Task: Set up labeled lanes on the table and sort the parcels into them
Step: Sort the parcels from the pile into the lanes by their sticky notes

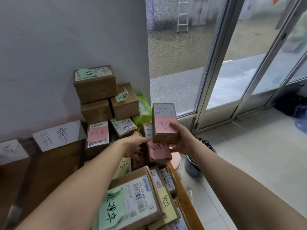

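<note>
My right hand [180, 140] grips a small brown parcel [164, 113] with a pink handwritten note, held above the pile; my thumb lies on the note. My left hand [135, 143] reaches into the pile, its fingers touching the parcel's lower left edge and hanging over a box with a pink note [158, 151]. Many brown parcels with pink, green and yellow notes crowd the wooden table [49, 166]. Two white lane labels lean on the wall: one [56, 135] with handwritten characters, another [11, 151] at the left edge.
Three stacked boxes [96, 83] stand in the corner against the wall, a green bag [142, 110] beside them. A large box with a green note [132, 201] lies nearest me. Right of the table are a pink stool [176, 161], a bin [194, 163] and glass doors [232, 63].
</note>
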Tool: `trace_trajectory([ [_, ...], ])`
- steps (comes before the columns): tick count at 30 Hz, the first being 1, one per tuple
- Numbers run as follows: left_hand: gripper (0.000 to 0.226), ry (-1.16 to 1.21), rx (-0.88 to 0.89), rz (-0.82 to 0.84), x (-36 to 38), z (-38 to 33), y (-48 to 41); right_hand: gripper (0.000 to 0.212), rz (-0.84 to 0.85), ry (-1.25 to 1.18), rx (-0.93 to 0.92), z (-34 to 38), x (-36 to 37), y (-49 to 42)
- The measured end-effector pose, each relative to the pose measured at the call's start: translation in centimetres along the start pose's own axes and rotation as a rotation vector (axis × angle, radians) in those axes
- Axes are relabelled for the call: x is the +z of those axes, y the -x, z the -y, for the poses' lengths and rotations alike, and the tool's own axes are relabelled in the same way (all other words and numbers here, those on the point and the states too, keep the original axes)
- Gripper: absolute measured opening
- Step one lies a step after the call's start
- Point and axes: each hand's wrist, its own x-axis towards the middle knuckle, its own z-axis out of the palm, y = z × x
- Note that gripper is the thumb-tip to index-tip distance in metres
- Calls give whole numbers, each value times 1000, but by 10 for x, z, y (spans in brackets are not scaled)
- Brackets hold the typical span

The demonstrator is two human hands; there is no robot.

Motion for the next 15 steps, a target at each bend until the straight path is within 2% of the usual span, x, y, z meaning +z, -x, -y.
trace_trajectory([
  [2, 52, 101, 62, -52, 3, -5, 1, 34, 39, -32, -39, 7, 0, 4],
  [4, 67, 194, 147, -126, 5, -11, 5, 35, 74, -64, -78, 15, 3, 7],
  [6, 77, 203, 222, -186, 4, -16, 11, 35, 88, -77, -118, 22, 9, 10],
  [11, 69, 206, 393, -379, -17, -20, 45, 40, 120, -17, -167, 39, 43, 16],
  [15, 68, 306, 480, -527, -61, -5, 77, 28, 165, 92, -208, 51, 97, 23],
])
